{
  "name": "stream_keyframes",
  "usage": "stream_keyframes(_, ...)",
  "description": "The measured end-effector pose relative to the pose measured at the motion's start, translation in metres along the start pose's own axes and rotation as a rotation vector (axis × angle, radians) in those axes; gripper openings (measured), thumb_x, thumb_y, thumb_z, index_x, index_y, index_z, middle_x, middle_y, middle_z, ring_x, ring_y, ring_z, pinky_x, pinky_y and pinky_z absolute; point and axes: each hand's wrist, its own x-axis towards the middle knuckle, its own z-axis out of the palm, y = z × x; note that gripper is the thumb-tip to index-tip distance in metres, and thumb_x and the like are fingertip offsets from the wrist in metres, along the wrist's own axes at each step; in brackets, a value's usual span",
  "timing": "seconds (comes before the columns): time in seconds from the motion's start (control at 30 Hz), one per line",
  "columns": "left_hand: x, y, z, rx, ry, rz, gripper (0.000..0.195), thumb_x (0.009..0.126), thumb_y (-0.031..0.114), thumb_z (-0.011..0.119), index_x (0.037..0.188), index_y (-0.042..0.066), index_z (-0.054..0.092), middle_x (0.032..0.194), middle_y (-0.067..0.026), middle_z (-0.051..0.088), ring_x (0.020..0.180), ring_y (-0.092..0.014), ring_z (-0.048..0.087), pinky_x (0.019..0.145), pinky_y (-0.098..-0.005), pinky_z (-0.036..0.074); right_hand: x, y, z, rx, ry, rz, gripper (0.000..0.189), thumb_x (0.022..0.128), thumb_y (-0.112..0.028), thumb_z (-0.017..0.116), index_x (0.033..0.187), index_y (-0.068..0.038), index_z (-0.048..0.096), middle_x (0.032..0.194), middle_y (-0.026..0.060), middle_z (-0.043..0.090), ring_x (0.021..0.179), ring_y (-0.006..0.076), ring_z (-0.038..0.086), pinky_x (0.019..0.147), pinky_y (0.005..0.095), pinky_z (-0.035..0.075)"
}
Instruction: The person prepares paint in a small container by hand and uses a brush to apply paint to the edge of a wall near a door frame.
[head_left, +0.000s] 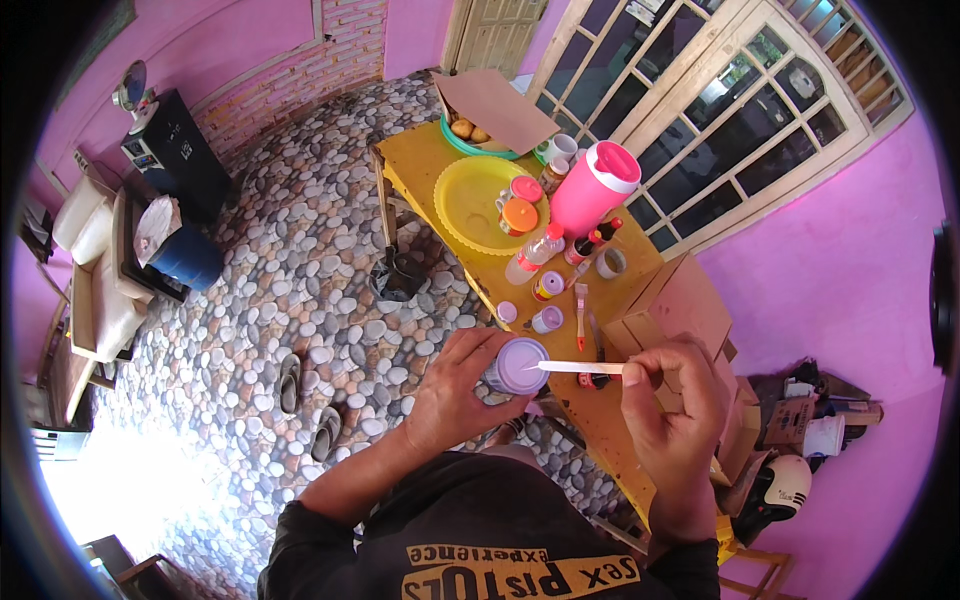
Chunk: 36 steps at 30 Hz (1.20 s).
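Note:
My left hand (461, 390) is wrapped around a small can of lilac paint (519, 366), its top uncovered. Between the thumb and fingers of my right hand (675, 397) is a flat wooden stick (581, 367). The stick's far end is coated in pale paint and sits over the mouth of the can, with a thin strand at its tip. Just beyond on the yellow table are a small cup of lilac paint (547, 319), a lilac-smeared round lid (507, 311) and another small can (549, 285). A paintbrush (581, 315) lies to their right.
The yellow table (420, 169) carries a yellow tray (457, 202) with lidded mugs, a pink jug (592, 191), a plastic bottle (534, 259), a tape roll (611, 262) and cardboard boxes (682, 307). Sandals (325, 435) lie on the floor. A helmet (784, 484) is at right.

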Motion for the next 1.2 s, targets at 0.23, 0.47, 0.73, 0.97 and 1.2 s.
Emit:
stream_keyframes(0.23,0.001,0.002,-0.002,0.014,0.008,-0.016,0.066,0.071,0.019,0.092,0.13,0.003,0.068,0.122,-0.0157,0.067,0.112,-0.034,0.068,0.096,-0.0429,0.057,-0.007,0.005,0.019,-0.01,-0.026,0.0,0.018,0.085,-0.002,0.08,0.095,-0.005,0.065,0.085,0.0066,0.065,0.075,0.0232,0.06,0.069,0.0372,0.049)
stream_keyframes(0.47,0.0,0.004,-0.002,-0.021,-0.013,-0.082,0.066,0.071,0.019,0.093,0.13,0.003,0.068,0.124,-0.0156,0.067,0.113,-0.035,0.069,0.096,-0.0428,0.058,-0.014,0.023,0.048,-0.1,-0.145,-0.139,0.024,0.082,-0.005,0.082,0.097,-0.008,0.063,0.086,0.0057,0.063,0.078,0.0285,0.061,0.076,0.0434,0.046)
stream_keyframes(0.73,-0.005,0.001,-0.001,-0.057,-0.028,-0.08,0.067,0.07,0.017,0.092,0.13,0.003,0.067,0.128,-0.0171,0.066,0.115,-0.037,0.069,0.097,-0.0436,0.057,-0.01,0.032,0.059,-0.182,-0.119,-0.132,0.023,0.084,-0.005,0.081,0.098,-0.008,0.062,0.085,0.0065,0.063,0.08,0.0287,0.063,0.079,0.0431,0.046)
stream_keyframes(0.97,-0.007,0.0,-0.001,-0.076,-0.044,-0.087,0.071,0.068,0.017,0.093,0.133,0.004,0.066,0.13,-0.0181,0.065,0.117,-0.038,0.068,0.1,-0.0441,0.056,-0.009,0.029,0.065,-0.038,-0.165,-0.173,0.024,0.084,-0.004,0.081,0.098,-0.009,0.062,0.085,0.0057,0.063,0.081,0.0277,0.063,0.08,0.0426,0.047)
stream_keyframes(1.2,-0.006,-0.001,-0.003,-0.071,-0.025,-0.082,0.07,0.068,0.017,0.093,0.132,0.004,0.067,0.129,-0.0177,0.066,0.116,-0.038,0.068,0.098,-0.0435,0.057,-0.007,0.026,0.055,-0.144,-0.182,-0.177,0.024,0.082,-0.005,0.08,0.098,-0.009,0.062,0.084,0.0059,0.062,0.08,0.0288,0.063,0.081,0.0437,0.047)
